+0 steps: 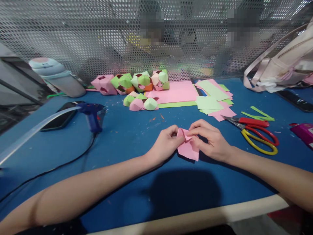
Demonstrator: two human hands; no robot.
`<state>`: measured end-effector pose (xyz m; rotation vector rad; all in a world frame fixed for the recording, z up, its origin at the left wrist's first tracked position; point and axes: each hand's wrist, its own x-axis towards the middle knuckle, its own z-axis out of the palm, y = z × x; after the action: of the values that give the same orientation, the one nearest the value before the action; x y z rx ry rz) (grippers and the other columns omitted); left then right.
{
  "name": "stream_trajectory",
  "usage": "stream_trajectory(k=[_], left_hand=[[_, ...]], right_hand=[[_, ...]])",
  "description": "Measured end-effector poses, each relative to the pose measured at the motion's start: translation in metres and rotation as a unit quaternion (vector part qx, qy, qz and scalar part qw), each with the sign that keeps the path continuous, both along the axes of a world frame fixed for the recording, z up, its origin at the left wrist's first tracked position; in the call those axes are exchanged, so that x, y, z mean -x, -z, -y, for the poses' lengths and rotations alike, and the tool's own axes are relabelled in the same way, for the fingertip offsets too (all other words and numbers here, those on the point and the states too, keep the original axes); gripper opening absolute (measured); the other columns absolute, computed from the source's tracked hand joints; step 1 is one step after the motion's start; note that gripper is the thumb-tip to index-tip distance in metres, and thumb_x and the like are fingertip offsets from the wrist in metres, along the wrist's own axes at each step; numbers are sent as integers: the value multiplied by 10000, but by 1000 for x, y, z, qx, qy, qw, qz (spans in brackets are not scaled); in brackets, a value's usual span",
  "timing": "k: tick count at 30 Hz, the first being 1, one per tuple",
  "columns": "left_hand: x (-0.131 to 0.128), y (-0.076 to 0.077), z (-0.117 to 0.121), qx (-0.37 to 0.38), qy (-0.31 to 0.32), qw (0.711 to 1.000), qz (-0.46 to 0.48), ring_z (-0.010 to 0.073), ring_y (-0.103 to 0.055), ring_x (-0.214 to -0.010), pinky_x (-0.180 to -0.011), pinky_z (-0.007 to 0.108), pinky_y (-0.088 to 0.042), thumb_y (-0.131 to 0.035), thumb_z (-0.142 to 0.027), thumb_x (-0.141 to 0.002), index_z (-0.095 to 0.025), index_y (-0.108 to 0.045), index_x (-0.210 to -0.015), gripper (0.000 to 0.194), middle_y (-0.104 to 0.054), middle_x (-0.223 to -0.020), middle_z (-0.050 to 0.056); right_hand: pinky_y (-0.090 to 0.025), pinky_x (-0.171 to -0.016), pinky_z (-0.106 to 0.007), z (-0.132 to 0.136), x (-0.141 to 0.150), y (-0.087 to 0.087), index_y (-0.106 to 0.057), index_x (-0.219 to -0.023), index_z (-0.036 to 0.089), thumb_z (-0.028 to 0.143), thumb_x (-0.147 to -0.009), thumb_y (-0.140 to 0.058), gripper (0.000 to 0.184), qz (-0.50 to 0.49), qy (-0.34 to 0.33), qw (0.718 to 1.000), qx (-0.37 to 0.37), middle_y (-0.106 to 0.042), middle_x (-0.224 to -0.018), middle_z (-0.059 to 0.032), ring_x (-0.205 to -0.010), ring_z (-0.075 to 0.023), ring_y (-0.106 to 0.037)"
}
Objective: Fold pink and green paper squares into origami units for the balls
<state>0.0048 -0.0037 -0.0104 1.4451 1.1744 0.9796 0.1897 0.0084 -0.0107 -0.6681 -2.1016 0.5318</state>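
A small pink piece of paper [189, 151], partly folded along its top, is held a little above the blue table [122, 137]. My left hand [165, 143] pinches its left edge between thumb and fingers. On the other side, my right hand [211, 140] grips the folded upper right part with its fingertips. Red and yellow scissors [255, 127] lie to the right of my right hand, blades toward the paper pile. Beyond my hands are pink and pale green paper pieces [210, 101].
Folded paper balls [122, 83] line the back beside pink sheets [176, 91]. At left are a blue glue gun [91, 116] with a long glue stick, a phone [61, 116] and a bottle [61, 78]. A bag [286, 58] and a dark phone [297, 100] sit at right. Perforated metal stands behind.
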Motion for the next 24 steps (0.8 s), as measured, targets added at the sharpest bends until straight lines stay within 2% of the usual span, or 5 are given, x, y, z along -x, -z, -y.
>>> stream_trajectory(k=[4, 10, 12, 18, 24], left_hand=[[2, 2, -1, -32, 6, 998, -49, 79, -376, -592, -531, 205, -298, -604, -315, -803, -162, -452, -671, 253, -417, -629, -52], [2, 5, 1, -76, 17, 992, -99, 80, -365, -586, -534, 209, -293, -582, -291, -814, -165, -449, -665, 236, -404, -617, -53], [1, 4, 2, -88, 16, 989, -119, 81, -364, -585, -534, 211, -292, -578, -277, -812, -164, -453, -658, 229, -399, -613, -52], [0, 0, 2, -71, 10, 992, -107, 82, -389, -580, -521, 202, -306, -562, -287, -814, -159, -489, -672, 204, -444, -617, -45], [-1, 1, 1, -50, 15, 995, -83, 81, -408, -595, -532, 192, -325, -575, -246, -786, -159, -479, -664, 178, -460, -627, -48]], right_hand=[[-449, -815, -294, -1, 0, -7, -663, -858, 188, 295, -929, -489, 216, -65, 11, 982, 175, -619, -914, -45, -885, -150, -576], [-440, -633, -253, -15, 3, 3, -652, -854, 166, 446, -887, -539, 305, -231, 3, 851, 472, -621, -759, -13, -664, -109, -561], [-422, -628, -244, -15, 3, 4, -654, -805, 161, 432, -849, -600, 280, -206, -8, 854, 478, -604, -727, 4, -647, -96, -540], [-436, -678, -245, -8, 2, -5, -683, -853, 177, 371, -787, -680, 205, -78, -4, 921, 381, -664, -794, 2, -724, -109, -573], [-444, -635, -242, -6, 3, -4, -678, -871, 170, 395, -801, -658, 237, -52, 0, 931, 362, -674, -775, -10, -689, -111, -584]])
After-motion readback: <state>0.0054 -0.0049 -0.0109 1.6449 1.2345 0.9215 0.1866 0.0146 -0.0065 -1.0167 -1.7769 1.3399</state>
